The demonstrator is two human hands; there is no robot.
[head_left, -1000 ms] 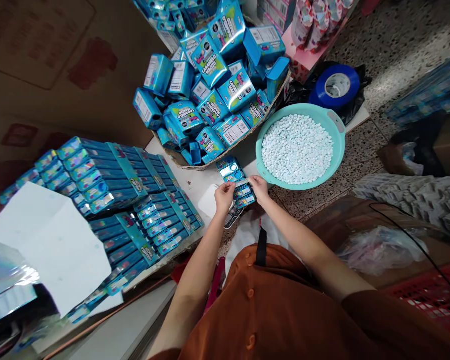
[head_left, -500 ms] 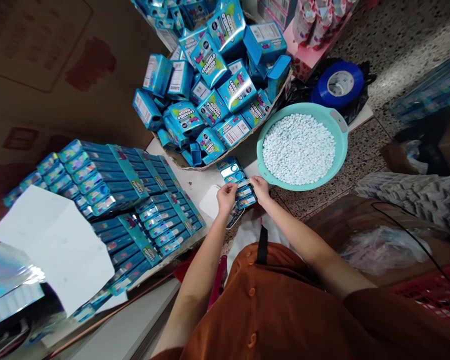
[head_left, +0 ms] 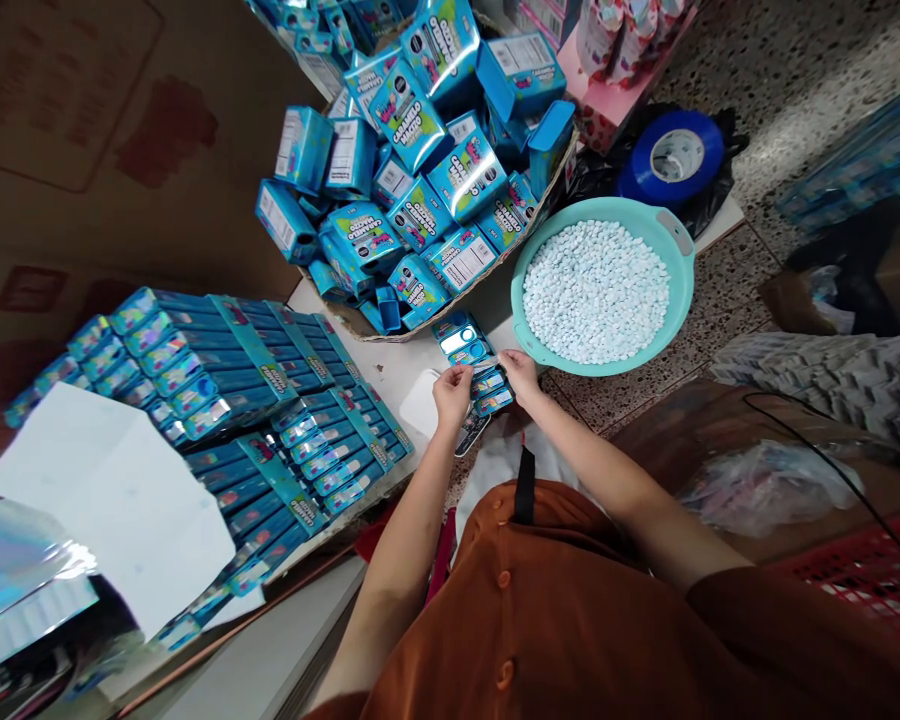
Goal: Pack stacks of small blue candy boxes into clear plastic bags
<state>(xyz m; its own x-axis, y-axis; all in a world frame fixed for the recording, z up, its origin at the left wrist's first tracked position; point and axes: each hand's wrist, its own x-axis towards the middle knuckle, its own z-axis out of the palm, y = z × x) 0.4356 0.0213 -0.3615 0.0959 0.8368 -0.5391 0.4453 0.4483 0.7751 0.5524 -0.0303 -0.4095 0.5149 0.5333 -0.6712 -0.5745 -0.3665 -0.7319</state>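
Between my two hands a thin pale strip [head_left: 484, 364] is stretched, its kind too small to make out. The fingers of my left hand [head_left: 452, 392] pinch its left end, and my right hand [head_left: 520, 374] pinches the right end. Just beneath lies a row of small blue boxes [head_left: 493, 401] with printed faces, partly hidden by the strip and fingers. At the row's far end a blue box [head_left: 462, 340] shows a white panel and a round shape. Beside my left hand are a white flat object [head_left: 420, 402] and a dark object [head_left: 471, 434] on the table edge.
A teal basin [head_left: 682, 290] of white candies stands right of my hands. Beyond is a cardboard carton [head_left: 420, 325] heaped with blue boxes. Stacked blue packs [head_left: 270, 375] and a white sheet [head_left: 112, 500] lie left. Blue tape [head_left: 645, 165] sits behind the basin.
The view has shifted slightly, so the surroundings sit a little differently. Both hands keep their pinch on the strip over the small boxes, with little visible movement.
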